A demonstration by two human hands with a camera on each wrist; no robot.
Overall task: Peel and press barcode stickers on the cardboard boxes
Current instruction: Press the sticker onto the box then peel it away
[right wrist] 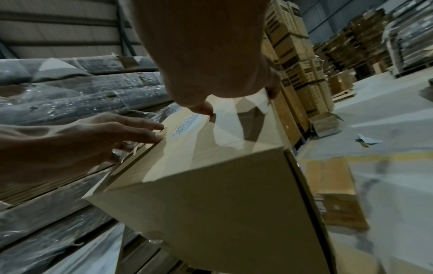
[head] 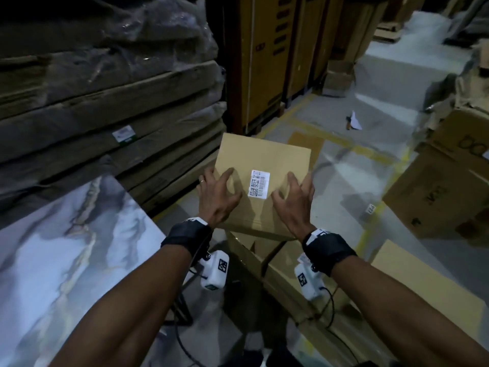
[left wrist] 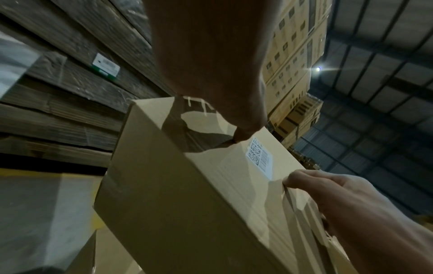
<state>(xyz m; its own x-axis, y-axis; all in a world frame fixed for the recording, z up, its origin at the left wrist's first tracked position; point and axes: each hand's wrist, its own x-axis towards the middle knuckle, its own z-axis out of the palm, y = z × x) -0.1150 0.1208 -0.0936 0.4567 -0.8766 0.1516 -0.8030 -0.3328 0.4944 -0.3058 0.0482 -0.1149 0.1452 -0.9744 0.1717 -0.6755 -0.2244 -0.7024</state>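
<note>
A tan cardboard box [head: 264, 154] lies flat on top of another carton [head: 280, 263]. A white barcode sticker [head: 259, 184] is stuck flat on its top face, and it also shows in the left wrist view as the sticker [left wrist: 259, 158]. My left hand [head: 219, 194] rests spread on the top, left of the sticker, its thumb tip touching beside the label and its outer fingers at the box's left edge. My right hand [head: 292, 200] rests arched to the right of the sticker, thumb [right wrist: 206, 109] on the top and outer fingers at the right edge. Neither hand holds a sticker.
A marble-patterned slab [head: 66, 260] lies at the near left. Plastic-wrapped flat packs [head: 105, 102] are stacked behind it. Tall cartons [head: 264, 62] stand beyond the box. More cartons [head: 436, 194] crowd the right, with a flat one [head: 423, 287] nearer. A paper scrap [head: 354, 123] lies on the floor.
</note>
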